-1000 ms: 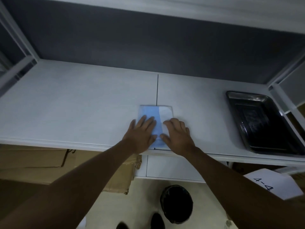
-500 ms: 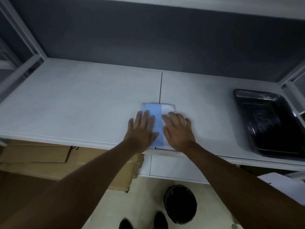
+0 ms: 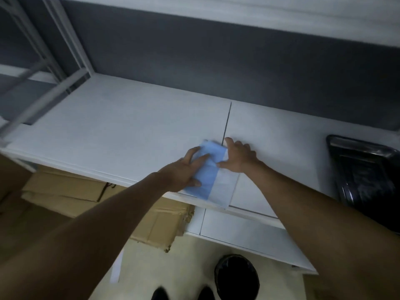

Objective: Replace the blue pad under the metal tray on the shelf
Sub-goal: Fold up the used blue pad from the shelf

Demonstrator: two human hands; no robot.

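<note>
Partly, metal tray (image 3: 365, 172) cropped at right, blue pad (image 3: 211, 180) under both hands

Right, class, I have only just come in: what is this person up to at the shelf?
A person is working a folded blue pad on the white shelf with both bare hands. The left hand lies on the pad's left part, and the right hand touches its right edge with spread fingers. The pad reaches the shelf's front edge. The metal tray sits apart at the right end of the shelf, with no pad visibly under it yet.
</note>
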